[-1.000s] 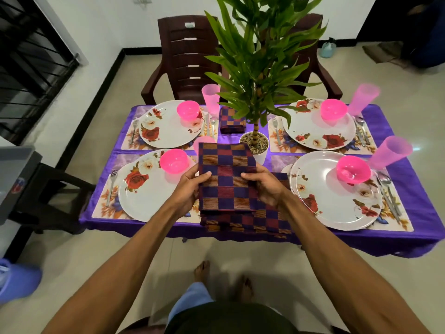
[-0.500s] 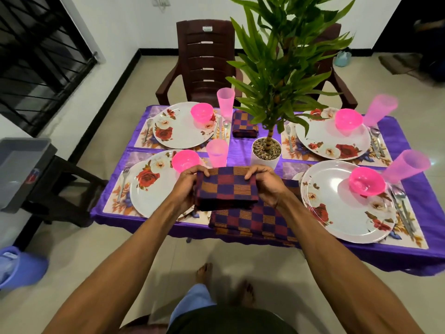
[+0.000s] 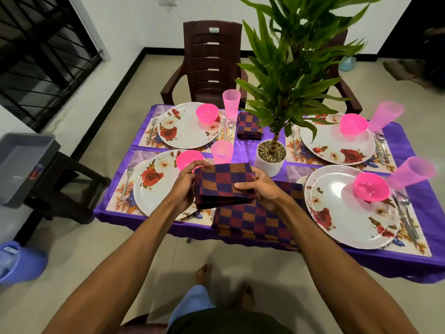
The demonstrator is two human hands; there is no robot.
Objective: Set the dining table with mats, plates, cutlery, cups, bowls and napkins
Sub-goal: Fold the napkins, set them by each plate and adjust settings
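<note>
Left hand point(image 3: 185, 186) and right hand point(image 3: 262, 189) have fingers point(image 3: 242, 187) pinched on the folded napkin point(image 3: 224, 182), just above the worktop point(image 3: 421, 196) edge. A loose grip could flop the fold open, or it bumps the cup point(image 3: 222, 151) behind.

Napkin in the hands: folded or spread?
Folded. The napkin is a compact rectangle with stacked layers showing along its lower edge, pinched at its sides by the left hand and right hand.

A green plant point(image 3: 296, 68) stands in a white pot point(image 3: 266, 166) before me, a brown chair point(image 3: 212, 63) behind it. At my left a grey crate point(image 3: 21, 165) rests on a dark stool point(image 3: 69, 186), a blue bucket point(image 3: 24, 263) near it.
</note>
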